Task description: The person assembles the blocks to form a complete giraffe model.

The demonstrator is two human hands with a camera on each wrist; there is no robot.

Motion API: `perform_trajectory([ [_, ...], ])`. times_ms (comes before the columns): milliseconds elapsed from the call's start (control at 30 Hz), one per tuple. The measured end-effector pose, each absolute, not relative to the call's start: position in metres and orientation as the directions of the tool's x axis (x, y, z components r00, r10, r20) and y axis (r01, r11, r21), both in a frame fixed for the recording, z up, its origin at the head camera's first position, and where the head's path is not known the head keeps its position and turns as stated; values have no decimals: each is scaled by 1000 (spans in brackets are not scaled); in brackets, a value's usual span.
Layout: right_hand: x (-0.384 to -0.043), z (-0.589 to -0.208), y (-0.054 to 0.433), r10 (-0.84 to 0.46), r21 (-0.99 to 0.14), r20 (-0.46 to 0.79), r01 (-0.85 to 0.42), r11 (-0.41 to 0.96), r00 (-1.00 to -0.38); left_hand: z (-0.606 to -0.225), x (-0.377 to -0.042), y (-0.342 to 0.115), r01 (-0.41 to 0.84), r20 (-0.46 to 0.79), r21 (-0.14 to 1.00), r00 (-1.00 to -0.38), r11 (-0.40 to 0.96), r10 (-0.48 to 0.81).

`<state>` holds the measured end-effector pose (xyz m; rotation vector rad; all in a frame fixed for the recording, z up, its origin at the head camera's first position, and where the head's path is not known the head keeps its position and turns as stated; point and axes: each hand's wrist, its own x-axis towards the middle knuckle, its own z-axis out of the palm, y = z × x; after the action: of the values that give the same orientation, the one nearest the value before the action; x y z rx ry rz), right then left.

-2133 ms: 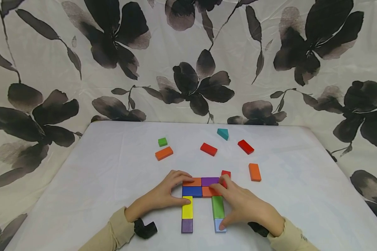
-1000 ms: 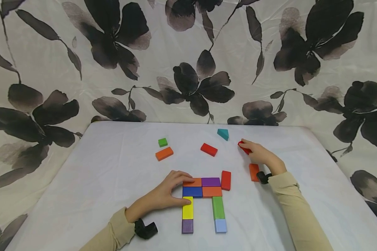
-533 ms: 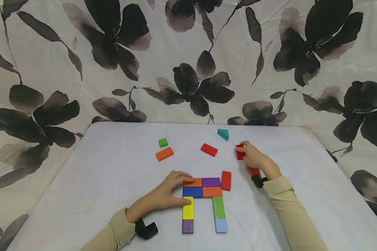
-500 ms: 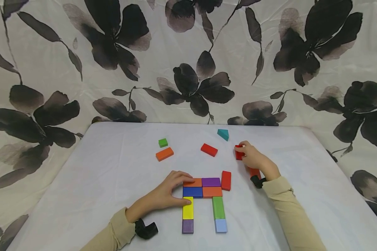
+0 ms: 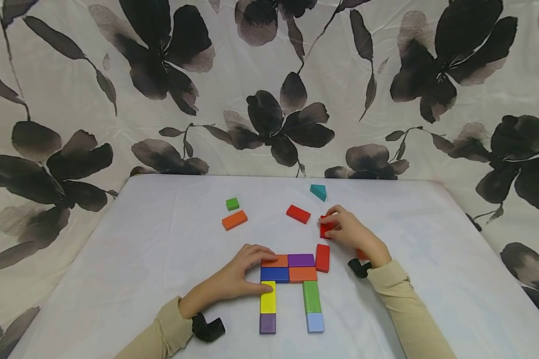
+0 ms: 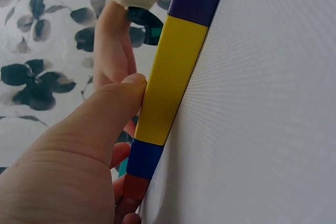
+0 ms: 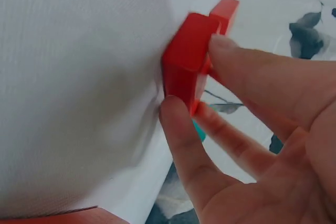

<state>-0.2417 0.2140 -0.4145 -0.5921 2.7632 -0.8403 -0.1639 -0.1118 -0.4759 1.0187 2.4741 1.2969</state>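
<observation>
My right hand [image 5: 352, 232] pinches a red block [image 7: 189, 51] between thumb and fingers, close over the white table behind the block figure. My left hand [image 5: 233, 274] rests at the figure's left side, thumb on the yellow block [image 5: 268, 301] and fingertips on an orange block [image 5: 276, 263]. A blue block [image 5: 275, 274], a purple block [image 5: 301, 260] and another orange block [image 5: 303, 274] complete the flat top. Below are a dark purple block [image 5: 267, 324], a green block [image 5: 312, 296] and a light blue block [image 5: 315, 323]. A second red block [image 5: 323, 258] stands against the top's right end.
Farther back lie a red block [image 5: 298, 214], a teal triangular block [image 5: 318, 192], an orange block [image 5: 234, 220] and a small green block [image 5: 232, 204]. Another orange block [image 5: 362, 255] is mostly hidden under my right wrist. A floral cloth [image 5: 269, 60] hangs behind the table.
My right hand left the figure, took hold of the red block at the back right, and has carried it leftward and nearer. The left hand has stayed in place.
</observation>
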Motion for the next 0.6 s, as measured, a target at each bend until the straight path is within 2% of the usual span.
perform_trajectory([
  [167, -239, -415, 212, -448, -635, -83, -299, 712, -890, -475, -163, -112, 488, 154, 781, -756, 390, 637],
  [600, -236, -416, 215, -450, -651, -99, -285, 704, -887, -475, -164, -111, 483, 153, 783, -759, 390, 633],
])
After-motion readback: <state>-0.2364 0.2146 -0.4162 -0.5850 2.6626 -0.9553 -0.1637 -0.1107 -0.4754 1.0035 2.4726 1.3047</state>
